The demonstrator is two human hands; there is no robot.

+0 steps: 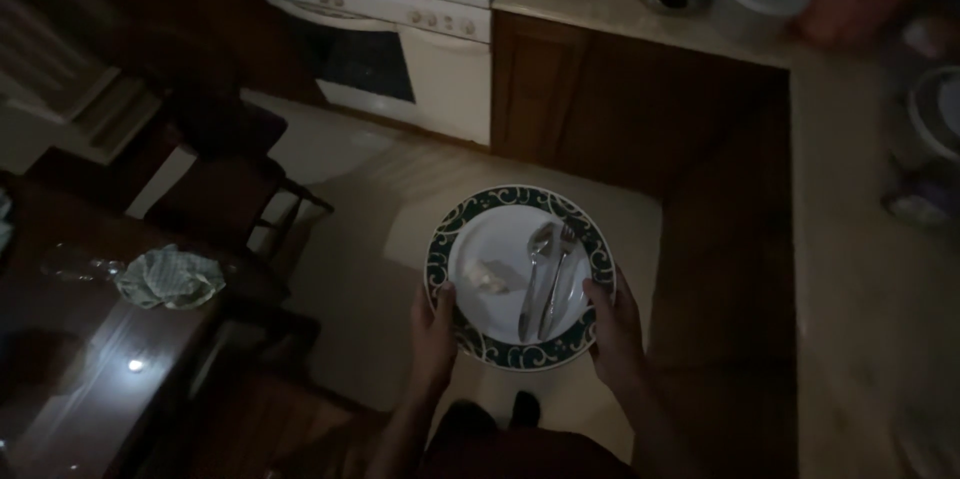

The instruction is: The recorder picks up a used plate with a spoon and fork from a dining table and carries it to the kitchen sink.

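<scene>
- Had the plate (519, 276) gripped on both sides, left hand (434, 331) and right hand (612, 324), out over the kitchen floor.
- Spoon (535, 279), fork (558, 279) and a scrap (488, 279) rode on it.
- Counter (860, 269) on my right, plate not set down yet.

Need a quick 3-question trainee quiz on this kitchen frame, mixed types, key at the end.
1. True or false: both hands, left hand and right hand, hold the round white plate with the dark green patterned rim.
2. Which cutlery lies on the plate? A) a metal spoon and a metal fork B) two knives C) nothing
3. Fill in: the white oven stands ___ the wooden cabinet, as seen in the picture.

Key: 1 true; 2 A; 3 left of.
</scene>
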